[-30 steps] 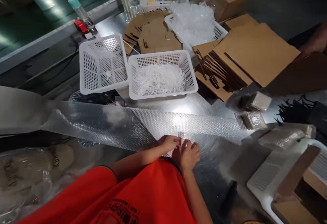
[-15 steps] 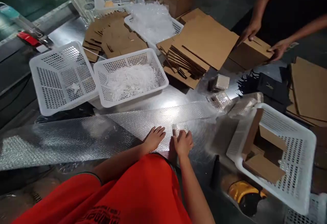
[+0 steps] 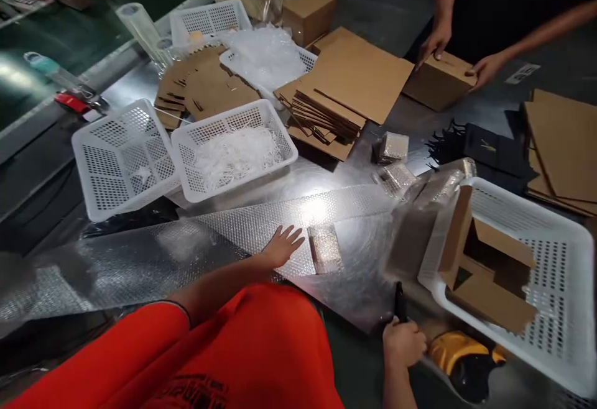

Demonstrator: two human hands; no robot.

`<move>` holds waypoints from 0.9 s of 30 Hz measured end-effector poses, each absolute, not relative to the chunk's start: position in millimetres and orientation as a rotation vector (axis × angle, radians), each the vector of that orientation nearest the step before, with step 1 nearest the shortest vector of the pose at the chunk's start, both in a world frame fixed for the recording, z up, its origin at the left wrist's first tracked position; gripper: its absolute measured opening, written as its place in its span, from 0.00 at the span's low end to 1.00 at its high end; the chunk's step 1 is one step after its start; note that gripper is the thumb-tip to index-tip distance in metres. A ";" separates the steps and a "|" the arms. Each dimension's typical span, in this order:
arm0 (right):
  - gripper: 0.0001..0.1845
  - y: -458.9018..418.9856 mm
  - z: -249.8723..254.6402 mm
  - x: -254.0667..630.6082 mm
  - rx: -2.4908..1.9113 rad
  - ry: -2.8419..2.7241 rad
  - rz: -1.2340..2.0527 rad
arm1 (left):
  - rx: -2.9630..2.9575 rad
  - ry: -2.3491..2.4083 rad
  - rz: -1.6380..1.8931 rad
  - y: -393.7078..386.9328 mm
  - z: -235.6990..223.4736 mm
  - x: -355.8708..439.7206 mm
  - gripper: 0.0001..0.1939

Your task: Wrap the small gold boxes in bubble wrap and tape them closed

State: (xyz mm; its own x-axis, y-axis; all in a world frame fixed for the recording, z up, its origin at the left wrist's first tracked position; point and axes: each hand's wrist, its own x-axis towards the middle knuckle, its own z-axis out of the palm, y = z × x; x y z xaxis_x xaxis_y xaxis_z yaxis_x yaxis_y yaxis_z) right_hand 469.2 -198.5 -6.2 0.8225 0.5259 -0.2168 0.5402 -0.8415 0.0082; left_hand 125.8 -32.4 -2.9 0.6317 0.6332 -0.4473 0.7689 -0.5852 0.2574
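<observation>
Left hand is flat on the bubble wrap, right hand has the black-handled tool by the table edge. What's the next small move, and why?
Probably bring the right hand and its black tool up to the bubble wrap beside the wrapped bundle. The left hand pins the sheet flat, and the bundle is not yet separated from the long strip.

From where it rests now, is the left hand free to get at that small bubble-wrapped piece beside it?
Probably yes. The left hand lies flat, fingers spread, on the bubble wrap strip, and the small wrapped piece sits just to its right with nothing between them. The right hand is off at the table edge, gripping a dark tool.
</observation>
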 end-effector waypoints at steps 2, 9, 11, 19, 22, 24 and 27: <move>0.29 -197.7 -1.6 452.0 2.937 0.936 -0.336 | 2.406 1.085 -0.465 -30.1 -3.5 123.3 0.40; 0.22 -154.0 41.9 315.3 2.392 1.569 -0.832 | 2.349 1.136 -0.436 -28.1 -3.2 122.1 0.43; 0.20 -132.1 49.8 285.9 2.253 1.598 -0.797 | 2.336 1.140 -0.413 -28.1 -3.2 121.1 0.44; 0.20 -88.3 56.5 264.3 2.055 1.608 -0.614 | 2.288 1.135 -0.372 -25.5 -2.6 121.7 0.44; 0.19 -83.4 54.3 261.3 2.034 1.603 -0.599 | 2.281 1.130 -0.362 -24.9 -1.9 121.2 0.43; 0.19 -78.9 53.4 257.8 2.031 1.590 -0.580 | 2.283 1.122 -0.367 -25.0 -1.5 120.3 0.43; 0.21 -79.7 54.2 256.5 2.013 1.603 -0.566 | 2.293 1.113 -0.376 -25.7 -1.1 119.0 0.44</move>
State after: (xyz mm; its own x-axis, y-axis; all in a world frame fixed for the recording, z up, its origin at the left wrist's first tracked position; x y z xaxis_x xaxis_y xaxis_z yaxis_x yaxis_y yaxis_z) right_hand 256.5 -79.7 54.2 0.2201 0.7671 -0.6026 0.9754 -0.1808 0.1261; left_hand 119.0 -25.7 -1.1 0.6165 0.6310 -0.4709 0.7873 -0.5002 0.3605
